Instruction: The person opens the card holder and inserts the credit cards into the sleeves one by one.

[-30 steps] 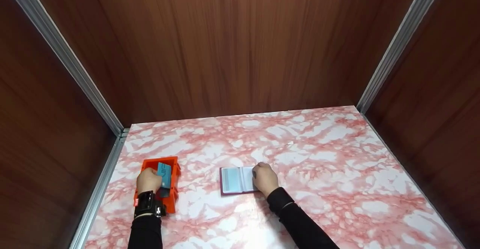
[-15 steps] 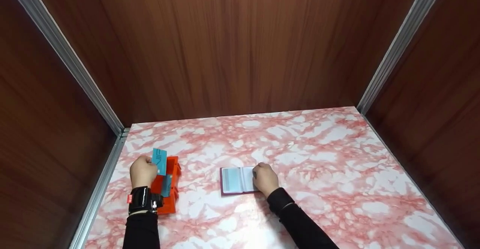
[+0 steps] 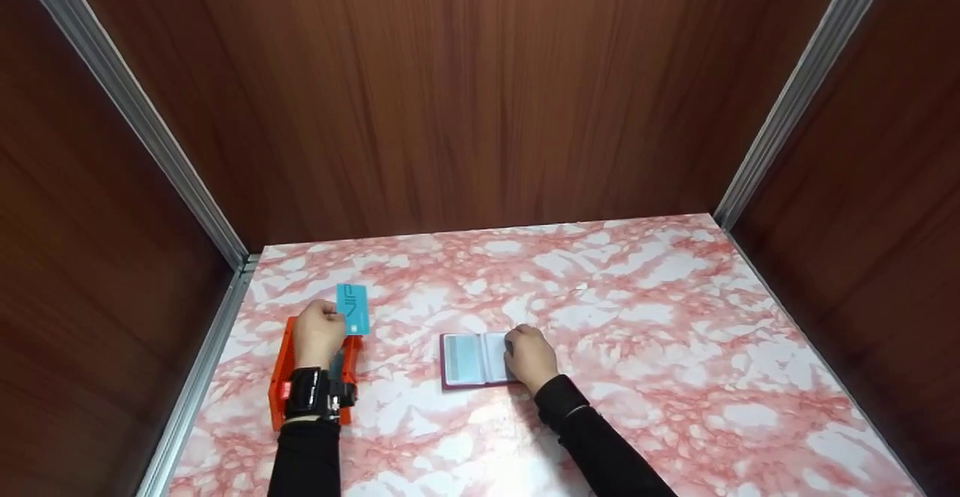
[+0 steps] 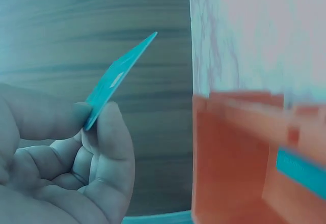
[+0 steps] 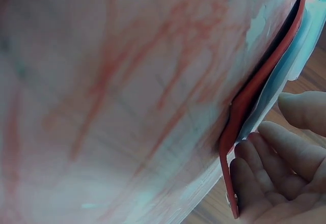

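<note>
In the head view my left hand (image 3: 319, 332) is over the orange bin, pinching a teal VIP card (image 3: 354, 309) by its edge. The left wrist view shows the card (image 4: 114, 81) tilted between thumb and forefinger, the other fingers curled below. A small card holder (image 3: 463, 360) with a dark red cover lies open on the table, its clear sleeves showing. My right hand (image 3: 531, 358) grips its right side. From the right wrist, the fingers (image 5: 254, 175) curl against the red cover (image 5: 244, 104), with the thumb near the sleeve edges.
The orange bin (image 3: 279, 384) stands at the left of the table; another teal card (image 4: 303, 170) is inside it. The pink-and-white marbled table (image 3: 637, 317) is bounded by brown wood-grain panels (image 3: 480, 92) at the back and sides.
My left hand has lifted the teal card up out of the orange bin, then shifted right and away with it. The right hand and the card holder have stayed put.
</note>
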The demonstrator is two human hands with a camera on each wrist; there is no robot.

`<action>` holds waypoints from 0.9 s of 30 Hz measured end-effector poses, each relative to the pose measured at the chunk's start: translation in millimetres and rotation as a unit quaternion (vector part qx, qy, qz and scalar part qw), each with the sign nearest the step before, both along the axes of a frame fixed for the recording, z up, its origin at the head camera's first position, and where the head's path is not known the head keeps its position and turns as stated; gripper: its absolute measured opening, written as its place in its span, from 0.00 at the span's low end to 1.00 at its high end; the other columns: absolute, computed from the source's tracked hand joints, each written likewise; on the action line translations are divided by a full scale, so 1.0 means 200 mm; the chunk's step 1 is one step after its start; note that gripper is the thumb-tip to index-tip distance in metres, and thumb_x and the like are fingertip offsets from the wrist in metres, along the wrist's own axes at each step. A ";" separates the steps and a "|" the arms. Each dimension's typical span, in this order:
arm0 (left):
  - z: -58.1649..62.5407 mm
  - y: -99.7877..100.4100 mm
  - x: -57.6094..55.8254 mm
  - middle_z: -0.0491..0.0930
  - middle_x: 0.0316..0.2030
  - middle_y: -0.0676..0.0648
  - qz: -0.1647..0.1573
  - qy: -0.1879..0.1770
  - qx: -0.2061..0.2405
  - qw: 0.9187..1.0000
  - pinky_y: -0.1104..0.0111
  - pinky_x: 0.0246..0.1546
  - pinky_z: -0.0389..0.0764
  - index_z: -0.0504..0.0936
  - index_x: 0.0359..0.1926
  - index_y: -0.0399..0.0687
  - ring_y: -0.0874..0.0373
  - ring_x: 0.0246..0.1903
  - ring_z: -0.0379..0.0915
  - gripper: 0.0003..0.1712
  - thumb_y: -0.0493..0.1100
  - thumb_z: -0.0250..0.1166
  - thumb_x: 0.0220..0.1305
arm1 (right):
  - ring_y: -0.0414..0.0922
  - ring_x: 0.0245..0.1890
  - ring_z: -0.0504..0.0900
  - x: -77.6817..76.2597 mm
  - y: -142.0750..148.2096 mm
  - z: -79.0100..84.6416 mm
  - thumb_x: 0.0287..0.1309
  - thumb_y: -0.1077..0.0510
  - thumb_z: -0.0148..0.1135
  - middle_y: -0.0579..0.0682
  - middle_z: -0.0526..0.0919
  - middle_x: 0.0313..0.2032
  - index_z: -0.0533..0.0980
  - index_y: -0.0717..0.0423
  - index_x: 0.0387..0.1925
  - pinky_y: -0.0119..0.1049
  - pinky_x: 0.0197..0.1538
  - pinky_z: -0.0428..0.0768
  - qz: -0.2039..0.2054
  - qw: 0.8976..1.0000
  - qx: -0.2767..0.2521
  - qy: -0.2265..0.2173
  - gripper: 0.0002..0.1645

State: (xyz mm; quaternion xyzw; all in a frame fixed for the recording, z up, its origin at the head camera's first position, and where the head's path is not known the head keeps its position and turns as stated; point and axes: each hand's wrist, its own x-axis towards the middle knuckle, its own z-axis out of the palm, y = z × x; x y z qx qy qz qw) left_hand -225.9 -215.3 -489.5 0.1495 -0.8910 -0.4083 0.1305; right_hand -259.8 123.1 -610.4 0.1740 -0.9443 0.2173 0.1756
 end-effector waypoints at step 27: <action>-0.25 0.45 -0.08 0.81 0.30 0.42 -0.070 0.025 0.080 0.994 0.55 0.43 0.78 0.81 0.35 0.33 0.46 0.36 0.78 0.05 0.31 0.64 0.56 | 0.56 0.36 0.82 -0.01 -0.01 0.09 0.54 0.69 0.65 0.58 0.82 0.33 0.79 0.70 0.45 0.48 0.43 0.80 0.013 0.996 -0.081 -0.036 0.15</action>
